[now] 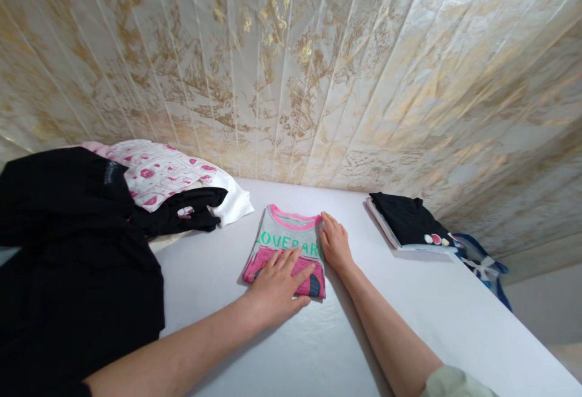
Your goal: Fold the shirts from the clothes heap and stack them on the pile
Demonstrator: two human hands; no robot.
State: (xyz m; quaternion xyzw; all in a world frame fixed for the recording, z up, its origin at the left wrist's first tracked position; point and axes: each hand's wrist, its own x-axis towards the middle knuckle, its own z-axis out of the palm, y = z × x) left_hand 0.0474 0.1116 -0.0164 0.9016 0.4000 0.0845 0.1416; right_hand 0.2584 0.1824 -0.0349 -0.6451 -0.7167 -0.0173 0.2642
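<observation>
A folded T-shirt (291,233) lies on the white table in front of me, grey with a pink neckband, green lettering and a pink printed panel. My left hand (277,285) rests flat on its lower part, fingers spread, covering some of the print. Along the shirt's upper right edge, my right hand (335,242) lies on its side with the fingers stretched out and touching the fabric by the neckband. The right thumb is mostly hidden.
Loose clothes are heaped at the left: a large black garment (82,251), a white one with pink print (159,170) and a smaller black piece (182,210). A folded stack topped by a black garment (407,218) sits right, beside a blue-edged bag (484,263). A gold-patterned curtain (273,82) hangs behind.
</observation>
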